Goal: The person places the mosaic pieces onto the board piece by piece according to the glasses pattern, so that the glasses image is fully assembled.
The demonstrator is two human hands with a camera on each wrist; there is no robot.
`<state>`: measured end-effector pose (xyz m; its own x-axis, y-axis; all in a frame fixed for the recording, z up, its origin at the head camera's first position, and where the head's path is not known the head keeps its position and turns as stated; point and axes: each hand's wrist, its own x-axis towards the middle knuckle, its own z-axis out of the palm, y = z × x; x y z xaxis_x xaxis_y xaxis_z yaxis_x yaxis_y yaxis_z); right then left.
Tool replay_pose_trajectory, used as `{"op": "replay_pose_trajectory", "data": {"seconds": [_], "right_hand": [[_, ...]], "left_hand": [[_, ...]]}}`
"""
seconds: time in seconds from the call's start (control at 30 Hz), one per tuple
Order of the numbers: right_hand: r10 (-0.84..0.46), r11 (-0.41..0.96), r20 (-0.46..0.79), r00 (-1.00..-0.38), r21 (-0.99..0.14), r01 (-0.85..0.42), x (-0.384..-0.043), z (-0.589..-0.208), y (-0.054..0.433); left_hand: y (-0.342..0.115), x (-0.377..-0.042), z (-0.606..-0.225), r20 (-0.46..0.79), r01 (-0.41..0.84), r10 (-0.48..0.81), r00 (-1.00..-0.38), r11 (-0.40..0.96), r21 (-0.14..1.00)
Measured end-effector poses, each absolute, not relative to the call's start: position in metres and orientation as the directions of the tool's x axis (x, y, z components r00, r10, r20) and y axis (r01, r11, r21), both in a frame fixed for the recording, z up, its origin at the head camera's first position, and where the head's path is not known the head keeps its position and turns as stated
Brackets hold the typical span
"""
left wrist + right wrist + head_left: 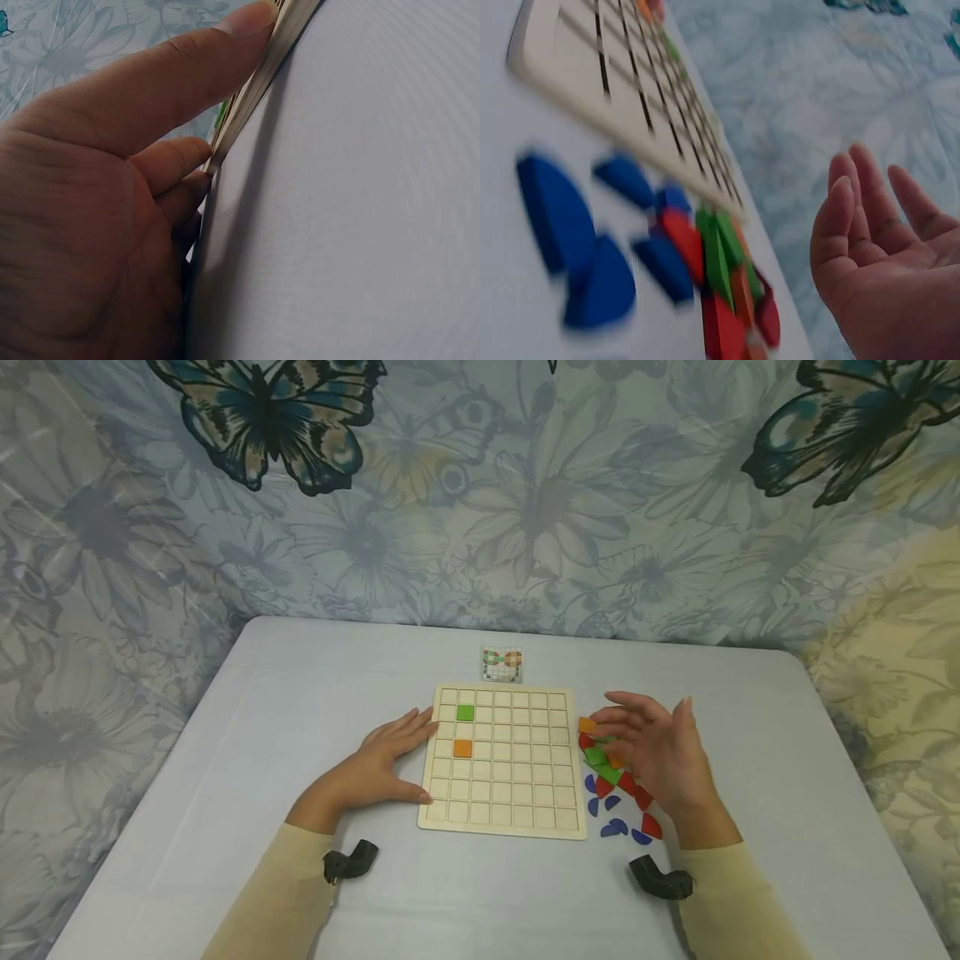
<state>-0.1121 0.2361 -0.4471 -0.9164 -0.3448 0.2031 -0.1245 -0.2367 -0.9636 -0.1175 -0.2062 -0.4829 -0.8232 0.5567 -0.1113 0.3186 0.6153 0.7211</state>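
A pale wooden grid board [517,777] lies flat on the white table, with a green square tile [465,712] and an orange square tile [462,749] in its left part. Along the board's left edge my left hand [375,768] rests with thumb and fingers spread; in the left wrist view the thumb [195,64] touches the rim. My right hand [663,760] hovers over loose pieces beside the board's right edge, its fingers extended and holding nothing. Among those pieces are red quarter-circles [652,827], green pieces [609,774] and blue half-circles [559,210].
Just behind the board lies a small pattern card [502,665] with coloured shapes on a grid. White cloth covers the table [315,677], and patterned fabric [480,527] with butterflies and flowers hangs behind it. Each wrist carries a black camera mount [660,878].
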Motion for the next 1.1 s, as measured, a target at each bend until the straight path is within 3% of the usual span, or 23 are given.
{"op": "replay_pose_trajectory", "data": {"seconds": [0.2, 0.4, 0.53, 0.67, 0.87, 1.1], "right_hand": [[-0.128, -0.13, 0.067, -0.989, -0.99, -0.05, -0.104, -0.453, 0.279], [-0.017, -0.045, 0.013, -1.0, -0.999, -0.012, -0.102, -0.468, 0.303], [-0.023, 0.204, -0.015, -1.0, -0.979, 0.01, -0.101, -0.477, 0.306], [-0.033, 0.48, -0.071, -0.997, -0.876, 0.047, -0.1, -0.481, 0.305], [-0.098, 0.638, -0.153, -0.983, -0.768, 0.056, -0.104, -0.481, 0.302], [-0.16, 0.683, -0.152, -0.975, -0.73, 0.002, -0.101, -0.476, 0.3]], "left_hand": [[-0.206, -0.117, -0.482, -0.109, 0.312, 0.553, -0.826, 0.609, 0.729], [-0.205, -0.118, -0.482, -0.11, 0.314, 0.552, -0.827, 0.615, 0.723], [-0.206, -0.118, -0.482, -0.111, 0.321, 0.553, -0.826, 0.622, 0.714], [-0.206, -0.118, -0.482, -0.109, 0.329, 0.559, -0.822, 0.623, 0.71], [-0.207, -0.117, -0.481, -0.105, 0.328, 0.555, -0.825, 0.622, 0.711], [-0.205, -0.117, -0.481, -0.102, 0.328, 0.56, -0.822, 0.612, 0.719]]}}
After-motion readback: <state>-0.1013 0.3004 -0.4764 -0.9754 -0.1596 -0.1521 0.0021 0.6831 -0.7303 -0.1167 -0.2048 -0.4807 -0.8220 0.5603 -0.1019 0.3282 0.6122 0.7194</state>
